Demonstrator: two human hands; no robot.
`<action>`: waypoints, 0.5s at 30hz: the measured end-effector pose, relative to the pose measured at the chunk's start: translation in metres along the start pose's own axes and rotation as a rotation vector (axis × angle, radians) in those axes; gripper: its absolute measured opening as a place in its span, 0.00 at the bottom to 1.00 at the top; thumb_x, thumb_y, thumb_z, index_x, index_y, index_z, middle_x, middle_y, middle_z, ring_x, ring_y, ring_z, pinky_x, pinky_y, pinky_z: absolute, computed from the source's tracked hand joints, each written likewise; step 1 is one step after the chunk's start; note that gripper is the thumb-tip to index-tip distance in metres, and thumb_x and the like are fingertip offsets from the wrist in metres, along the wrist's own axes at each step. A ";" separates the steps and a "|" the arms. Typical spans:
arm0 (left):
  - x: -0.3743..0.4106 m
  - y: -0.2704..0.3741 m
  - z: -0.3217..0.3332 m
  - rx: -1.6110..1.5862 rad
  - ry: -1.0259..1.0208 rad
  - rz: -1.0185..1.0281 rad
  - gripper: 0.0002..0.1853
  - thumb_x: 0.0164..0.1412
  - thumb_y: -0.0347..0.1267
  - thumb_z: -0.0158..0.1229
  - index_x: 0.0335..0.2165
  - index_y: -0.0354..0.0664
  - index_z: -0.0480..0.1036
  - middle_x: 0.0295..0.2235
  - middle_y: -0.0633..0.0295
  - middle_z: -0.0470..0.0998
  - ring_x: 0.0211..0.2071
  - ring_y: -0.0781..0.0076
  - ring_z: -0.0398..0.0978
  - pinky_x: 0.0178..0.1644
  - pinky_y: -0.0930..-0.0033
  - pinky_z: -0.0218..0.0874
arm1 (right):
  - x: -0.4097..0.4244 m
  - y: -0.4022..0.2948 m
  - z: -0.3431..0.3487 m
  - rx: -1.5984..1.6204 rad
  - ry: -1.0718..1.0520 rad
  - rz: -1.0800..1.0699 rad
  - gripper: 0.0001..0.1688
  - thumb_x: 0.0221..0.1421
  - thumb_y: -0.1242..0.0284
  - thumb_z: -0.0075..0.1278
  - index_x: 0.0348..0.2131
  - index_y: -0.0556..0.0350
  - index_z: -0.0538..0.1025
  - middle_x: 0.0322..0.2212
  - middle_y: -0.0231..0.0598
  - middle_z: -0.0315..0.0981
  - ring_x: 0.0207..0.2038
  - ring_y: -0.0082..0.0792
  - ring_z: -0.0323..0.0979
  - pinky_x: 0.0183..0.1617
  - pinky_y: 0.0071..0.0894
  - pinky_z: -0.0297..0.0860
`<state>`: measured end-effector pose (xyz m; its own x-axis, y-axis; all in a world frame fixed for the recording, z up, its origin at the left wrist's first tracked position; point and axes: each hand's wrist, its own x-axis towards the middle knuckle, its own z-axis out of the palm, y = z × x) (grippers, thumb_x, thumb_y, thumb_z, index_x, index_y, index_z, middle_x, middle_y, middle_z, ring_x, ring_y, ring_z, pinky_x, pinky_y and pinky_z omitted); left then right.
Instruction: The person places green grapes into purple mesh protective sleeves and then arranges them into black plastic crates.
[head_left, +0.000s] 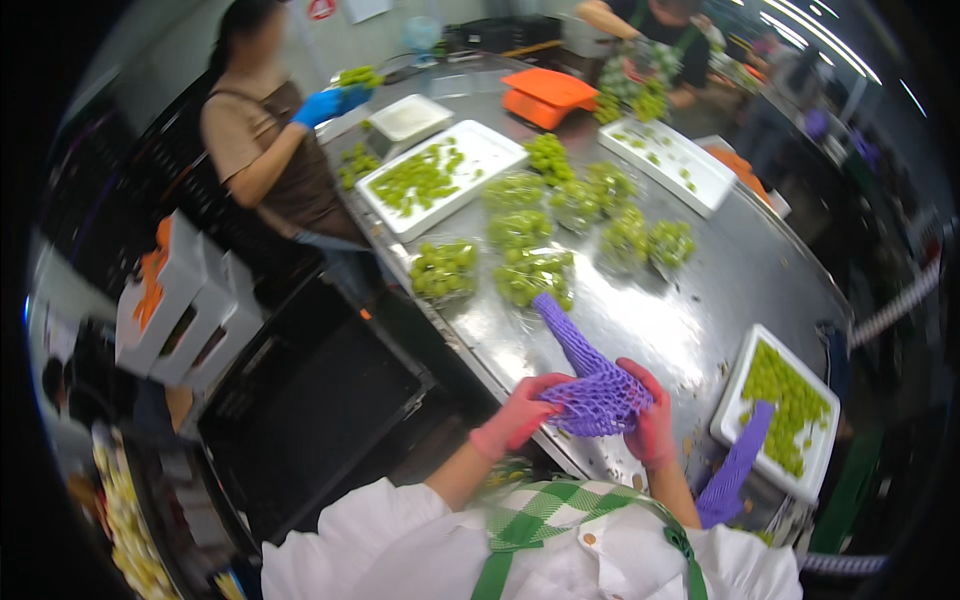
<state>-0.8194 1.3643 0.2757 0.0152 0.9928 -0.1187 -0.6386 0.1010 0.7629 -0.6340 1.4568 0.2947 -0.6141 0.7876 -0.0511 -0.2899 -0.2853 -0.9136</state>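
Both my hands wear pink gloves and hold a purple foam mesh sleeve (592, 394) over the near edge of a metal table (637, 315). My left hand (521, 416) grips its left side, and my right hand (651, 420) its right side. The mesh is spread wide between them, and its narrow end points away towards a wrapped bunch of green grapes (534, 276). More bunches in clear wrap (517, 229) lie behind that one, with another wrapped bunch (444, 268) at the table's left edge. Further purple mesh sleeves (731, 472) lie right of my right hand.
White trays with loose green grapes stand at the right (832, 450), back left (499, 146) and back right (712, 176). An orange scale (551, 94) sits at the back. A co-worker in blue gloves stands left, another beyond the table. A black crate (300, 405) lies left below.
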 end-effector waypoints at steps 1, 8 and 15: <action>-0.001 -0.006 -0.012 -0.111 -0.041 0.032 0.21 0.45 0.21 0.55 0.43 0.32 0.67 0.39 0.57 0.74 0.41 0.68 0.72 0.48 0.67 0.62 | -0.002 -0.007 -0.003 0.244 0.005 0.065 0.30 0.51 0.72 0.48 0.51 0.69 0.61 0.43 0.44 0.69 0.45 0.31 0.68 0.50 0.28 0.64; 0.003 0.011 -0.048 -0.158 -0.076 0.068 0.18 0.53 0.29 0.53 0.43 0.32 0.64 0.38 0.55 0.72 0.40 0.68 0.72 0.48 0.67 0.63 | -0.018 -0.005 -0.029 0.489 -0.071 0.279 0.24 0.51 0.69 0.42 0.46 0.66 0.67 0.42 0.46 0.70 0.44 0.37 0.69 0.52 0.36 0.64; 0.040 -0.035 0.002 0.022 -0.115 -0.074 0.17 0.61 0.34 0.42 0.46 0.35 0.65 0.40 0.59 0.73 0.39 0.74 0.70 0.46 0.71 0.64 | -0.010 0.011 0.006 0.950 -0.204 0.468 0.21 0.55 0.62 0.40 0.42 0.59 0.71 0.40 0.42 0.72 0.43 0.36 0.70 0.52 0.37 0.63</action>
<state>-0.7952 1.4003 0.2455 0.1499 0.9834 -0.1025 -0.6151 0.1739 0.7690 -0.6354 1.4425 0.2878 -0.8974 0.4090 -0.1657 -0.3914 -0.9111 -0.1292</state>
